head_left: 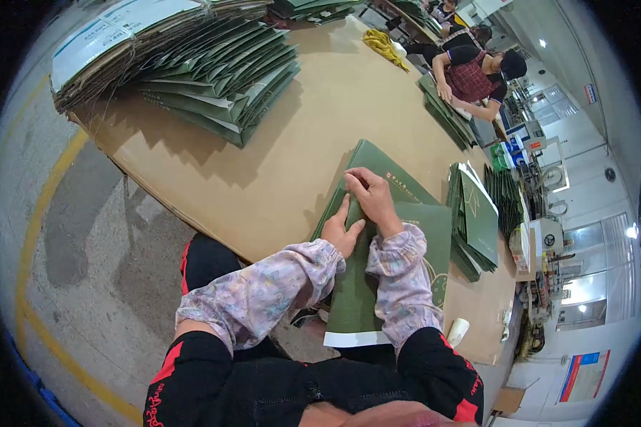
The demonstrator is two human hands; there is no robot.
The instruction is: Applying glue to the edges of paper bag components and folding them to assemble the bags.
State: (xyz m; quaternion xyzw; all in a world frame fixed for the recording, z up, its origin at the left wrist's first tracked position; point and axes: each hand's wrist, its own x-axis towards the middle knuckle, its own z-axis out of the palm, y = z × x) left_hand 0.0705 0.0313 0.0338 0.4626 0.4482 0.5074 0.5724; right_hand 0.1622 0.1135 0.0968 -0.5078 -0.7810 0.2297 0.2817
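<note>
Pastel patterned sleeve covers (260,292) wrapped both of the person's forearms. Just past them a green paper bag (355,302) lay flat, its white-edged end pointing to six o'clock and reaching beyond the near edge of the table (327,92). The left hand (340,232) rested on the bag, spread wide between index finger and thumb. The right hand (372,196), touching the bag at its upper left, was narrow, thumb and fingertips drawn together; whether it pinched the paper could not be told. Beneath, toward one o'clock, showed another green bag (406,183) with small print.

A white cylinder (458,331) lay at four o'clock of the hands, and a stack of green bags (477,220) stood at three. At ten o'clock leaned a fanned pile of bags (228,85), touching a string-tied bundle (121,35) topped in white. A yellow cloth (384,48) lay at twelve. At one o'clock, a co-worker in a plaid apron (470,78) bent over more bags (449,121).
</note>
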